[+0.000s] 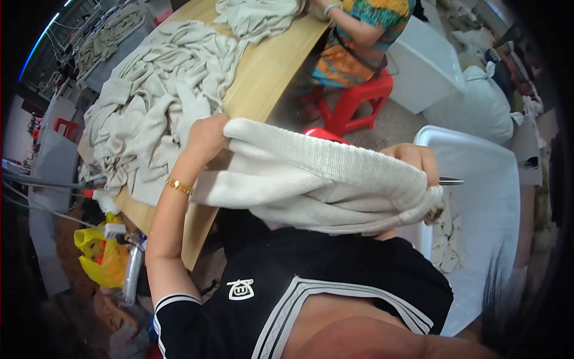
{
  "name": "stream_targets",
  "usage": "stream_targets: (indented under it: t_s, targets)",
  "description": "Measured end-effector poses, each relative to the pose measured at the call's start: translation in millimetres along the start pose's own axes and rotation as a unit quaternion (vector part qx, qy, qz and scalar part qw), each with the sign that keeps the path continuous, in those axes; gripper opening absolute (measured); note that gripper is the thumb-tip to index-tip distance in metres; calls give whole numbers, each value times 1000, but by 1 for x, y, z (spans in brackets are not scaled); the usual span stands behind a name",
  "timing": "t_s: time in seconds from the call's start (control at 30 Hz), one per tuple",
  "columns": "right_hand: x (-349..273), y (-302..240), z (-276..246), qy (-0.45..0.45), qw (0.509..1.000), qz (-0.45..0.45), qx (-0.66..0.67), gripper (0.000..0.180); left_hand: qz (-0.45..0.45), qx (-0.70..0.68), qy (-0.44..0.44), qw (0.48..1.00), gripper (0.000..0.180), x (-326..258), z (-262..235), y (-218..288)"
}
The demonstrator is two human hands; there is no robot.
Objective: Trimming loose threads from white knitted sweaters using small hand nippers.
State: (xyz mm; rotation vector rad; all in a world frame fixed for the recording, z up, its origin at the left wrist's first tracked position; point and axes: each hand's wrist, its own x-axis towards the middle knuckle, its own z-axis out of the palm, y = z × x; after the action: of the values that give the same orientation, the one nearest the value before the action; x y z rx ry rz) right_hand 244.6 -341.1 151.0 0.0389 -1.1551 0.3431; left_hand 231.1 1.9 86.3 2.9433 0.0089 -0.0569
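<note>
Hands (206,134) (415,158) stretch cream knit (317,173) — pile (155,102) beside, white bin (490,197) right.

A big white sack (478,105) is sitting on the floor at the upper right, stuffed full and tied at the top. A crumpled yellow bag (101,257) is lying low down beside the desk (269,66), on the left.
</note>
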Motion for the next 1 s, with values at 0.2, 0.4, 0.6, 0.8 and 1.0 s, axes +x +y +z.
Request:
stream_targets:
  t_s: [0.2,0.4,0.6,0.8,1.0]
  targets:
    - [-13,0,-4,193,895,27,-400,32,132,-702,183,675,26,-52,-97,96]
    - [-8,26,3,161,883,93,-432,24,252,-372,54,892,88,-74,-39,159]
    - [-37,5,-2,183,817,290,-464,32,105,-620,-214,748,47,-84,2,152]
    - [-66,-23,-41,265,618,206,-711,52,154,-225,-17,962,40,53,-126,94]
    - [-93,-11,-52,308,633,225,-674,52,134,-292,173,931,39,-101,-253,-86]
